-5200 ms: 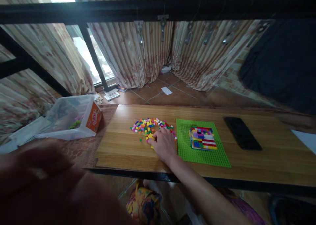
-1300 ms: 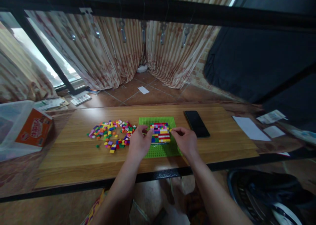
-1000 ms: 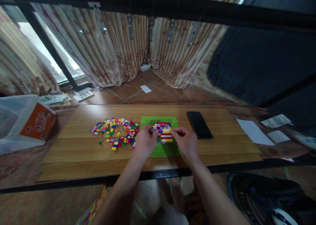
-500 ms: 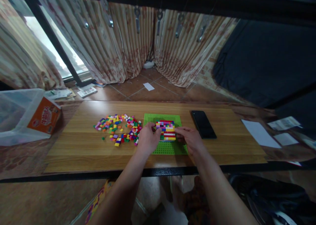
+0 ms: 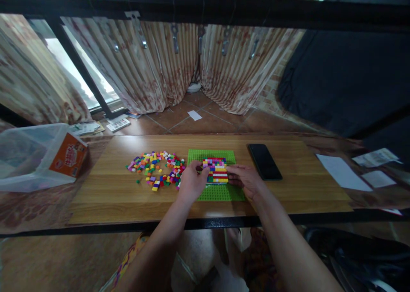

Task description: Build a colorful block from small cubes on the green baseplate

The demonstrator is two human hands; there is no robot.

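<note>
A block of multicoloured toy building bricks (image 5: 219,169) stands on a green studded baseplate (image 5: 221,194) in the middle of the table. Its front shows yellow, red and white rows. My left hand (image 5: 194,178) grips the left side of this block, thumb and forefinger curled against it. At the right side, my right hand (image 5: 246,178) has its fingers bent in against the block's edge. Whether either hand also pinches a single loose brick is hidden. Many loose bricks (image 5: 172,178) lie scattered on the wood just left of the baseplate.
A black phone (image 5: 264,161) lies right of the baseplate on the wooden table (image 5: 128,204). Past the left end stands a clear plastic bin (image 5: 38,151) with an orange label. Paper sheets (image 5: 342,172) lie at the right. A dark bar crosses overhead with hanging metal hooks.
The view has shifted slightly, so the table and bin appear a little farther right and lower. Both hands stay at the sides of the brick block, the right fingers a little lower on it.
</note>
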